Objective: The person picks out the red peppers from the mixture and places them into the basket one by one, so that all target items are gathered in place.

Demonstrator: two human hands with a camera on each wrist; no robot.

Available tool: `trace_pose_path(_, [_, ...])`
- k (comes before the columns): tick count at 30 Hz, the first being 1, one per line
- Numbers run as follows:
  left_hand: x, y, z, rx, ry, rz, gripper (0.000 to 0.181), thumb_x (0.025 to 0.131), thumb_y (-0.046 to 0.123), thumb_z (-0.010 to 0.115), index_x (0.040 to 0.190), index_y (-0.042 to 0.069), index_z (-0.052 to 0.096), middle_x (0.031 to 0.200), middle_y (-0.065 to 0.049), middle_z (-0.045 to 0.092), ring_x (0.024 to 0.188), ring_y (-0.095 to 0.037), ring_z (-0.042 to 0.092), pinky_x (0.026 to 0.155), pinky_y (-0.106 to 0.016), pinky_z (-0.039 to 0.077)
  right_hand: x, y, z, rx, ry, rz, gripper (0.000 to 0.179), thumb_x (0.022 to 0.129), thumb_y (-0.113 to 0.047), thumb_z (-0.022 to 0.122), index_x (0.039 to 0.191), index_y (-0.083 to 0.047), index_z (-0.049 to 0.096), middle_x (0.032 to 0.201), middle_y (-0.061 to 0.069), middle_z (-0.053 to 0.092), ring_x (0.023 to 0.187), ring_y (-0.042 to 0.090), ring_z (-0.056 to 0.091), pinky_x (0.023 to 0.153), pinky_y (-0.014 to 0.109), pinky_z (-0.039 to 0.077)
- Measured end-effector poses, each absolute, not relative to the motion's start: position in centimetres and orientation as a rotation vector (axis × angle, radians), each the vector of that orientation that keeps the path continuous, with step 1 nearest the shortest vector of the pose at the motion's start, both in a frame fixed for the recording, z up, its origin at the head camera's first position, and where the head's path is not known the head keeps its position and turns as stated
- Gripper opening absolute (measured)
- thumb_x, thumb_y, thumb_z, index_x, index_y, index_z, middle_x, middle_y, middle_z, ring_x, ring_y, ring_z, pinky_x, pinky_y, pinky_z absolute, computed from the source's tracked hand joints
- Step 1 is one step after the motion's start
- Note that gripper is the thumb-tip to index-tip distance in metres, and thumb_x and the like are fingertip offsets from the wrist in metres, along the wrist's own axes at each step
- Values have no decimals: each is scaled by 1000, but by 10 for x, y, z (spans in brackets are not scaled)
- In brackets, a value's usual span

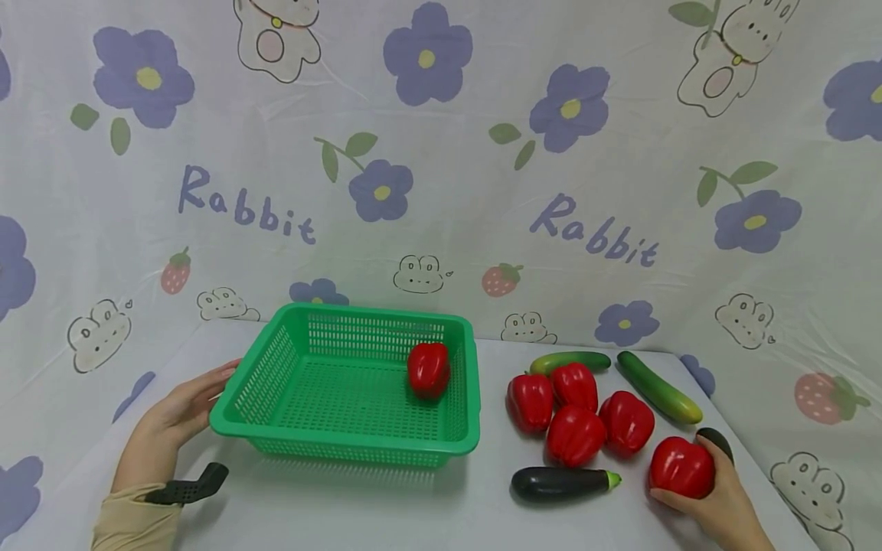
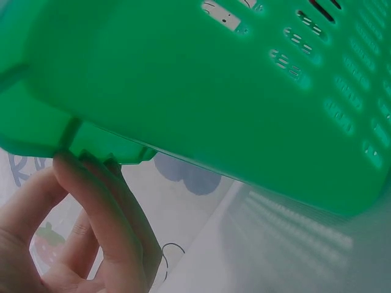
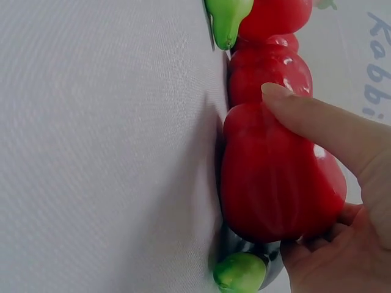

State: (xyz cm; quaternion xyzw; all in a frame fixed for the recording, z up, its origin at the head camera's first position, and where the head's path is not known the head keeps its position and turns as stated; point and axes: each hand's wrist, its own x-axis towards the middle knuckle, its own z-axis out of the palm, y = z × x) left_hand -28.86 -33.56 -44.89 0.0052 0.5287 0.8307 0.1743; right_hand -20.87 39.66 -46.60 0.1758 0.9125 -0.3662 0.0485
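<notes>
At the left side of a green plastic basket (image 1: 241, 405), my left hand (image 1: 182, 409) holds the rim; the left wrist view has bent fingers (image 2: 110, 207) with their tips at the rim's lip. One red bell pepper (image 1: 429, 371) sits inside the basket, toward the right. On the far right, my right hand (image 1: 723, 501) grips another red bell pepper (image 1: 681, 467), thumb on one side and fingers on the other. Seen from the right wrist, this pepper (image 3: 275, 183) is close to the white tabletop. A dark eggplant (image 1: 718, 442) lies behind it, partly hidden.
Several red bell peppers (image 1: 575, 435) cluster right of the basket. Behind them lie a cucumber (image 1: 572, 361) and a longer green one (image 1: 658, 386). An eggplant (image 1: 561, 484) lies in front. A printed cloth (image 1: 441, 214) hangs behind the white table (image 1: 331, 505).
</notes>
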Motion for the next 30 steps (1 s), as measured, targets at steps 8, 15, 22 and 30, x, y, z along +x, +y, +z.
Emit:
trace_pose_path(8, [-287, -334, -447, 2, 1507, 2349, 32, 104, 14, 44, 107, 28, 73, 109, 11, 71, 100, -6, 65, 86, -23, 57, -208, 396, -465, 579, 2783, -1147, 136, 69, -50, 84, 153, 3, -9, 147, 38, 14, 128, 57, 21, 96, 67, 44])
trace_pose_path(15, [-287, -335, -447, -3, 1563, 2323, 32, 104, 15, 45, 107, 30, 73, 109, 13, 71, 99, -5, 66, 85, -23, 57, -206, 391, -450, 518, 2825, -1151, 134, 74, -56, 79, 152, 3, -12, 148, 39, 11, 129, 57, 19, 99, 68, 39])
trace_pose_path(22, [-288, -335, -446, -59, 1531, 2357, 29, 103, 15, 48, 104, 29, 74, 108, 13, 71, 100, -6, 64, 85, -23, 57, -210, 384, -439, 529, 2901, -1155, 130, 76, -52, 79, 152, 4, -9, 150, 38, 13, 131, 56, 19, 99, 68, 39])
trace_pose_path(30, [-288, -335, -447, -61, 1503, 2363, 29, 103, 14, 48, 104, 28, 74, 109, 12, 71, 101, -6, 63, 87, -23, 57, -212, 376, -427, 486, 2977, -1180, 122, 79, -42, 80, 154, 1, -6, 151, 36, 16, 132, 55, 23, 98, 67, 40])
